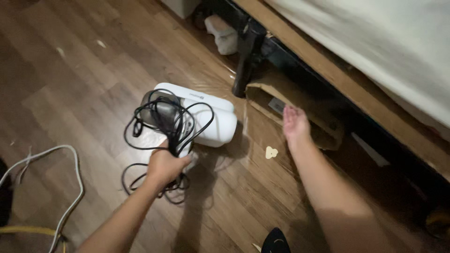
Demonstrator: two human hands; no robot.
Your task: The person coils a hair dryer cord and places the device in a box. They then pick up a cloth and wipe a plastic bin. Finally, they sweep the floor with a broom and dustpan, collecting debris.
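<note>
Underfoot, wood floor [70, 84] beside bed [375, 42].

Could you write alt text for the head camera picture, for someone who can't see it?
Seen from above, a person's left hand grips a tangle of black cable on a white appliance over a wooden floor. The right hand reaches, open, toward a cardboard box under a bed.

Open floor [70, 79] left; bed frame [328, 70] right

White cable [70, 187], bed frame [328, 70], wooden floor [70, 70]
</note>
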